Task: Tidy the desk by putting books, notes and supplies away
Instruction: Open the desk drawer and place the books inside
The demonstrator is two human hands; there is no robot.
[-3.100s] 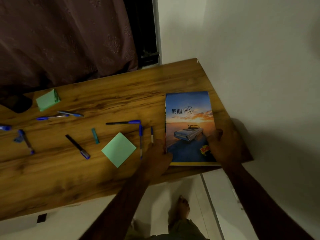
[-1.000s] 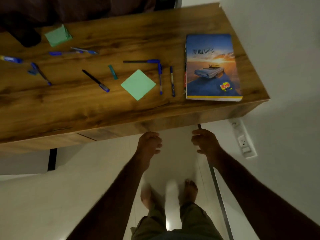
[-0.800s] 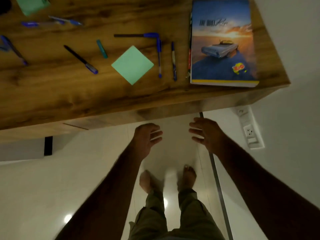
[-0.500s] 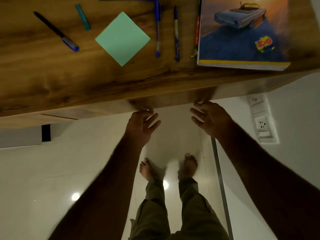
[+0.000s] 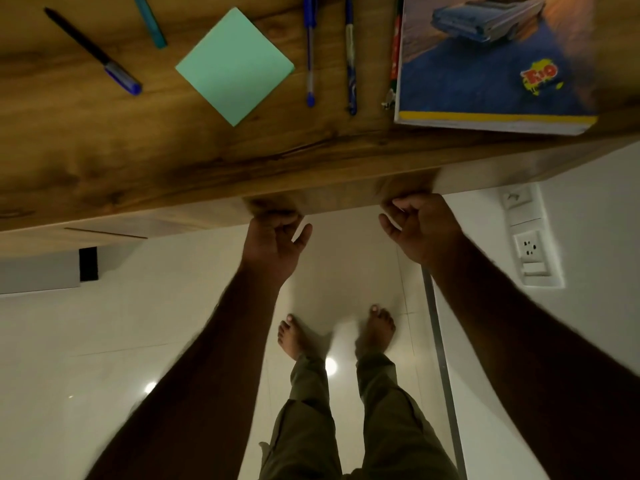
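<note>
Nearest me, the left hand (image 5: 273, 237) and right hand (image 5: 419, 230) sit apart, each with its fingers curled under the lip of the front panel (image 5: 339, 202), probably to pull out a drawer for storage. Beyond them on the desk (image 5: 104, 150), the green note pad (image 5: 235, 65), pens (image 5: 310, 50) and book (image 5: 485, 74) are not yet put away.

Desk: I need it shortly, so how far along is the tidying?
Little looks done: the book lies squared at the desk's right corner. In hand: left hand and right hand curl fingers under the front edge, perhaps a drawer. Left: pens and green note, loose on top.
</note>
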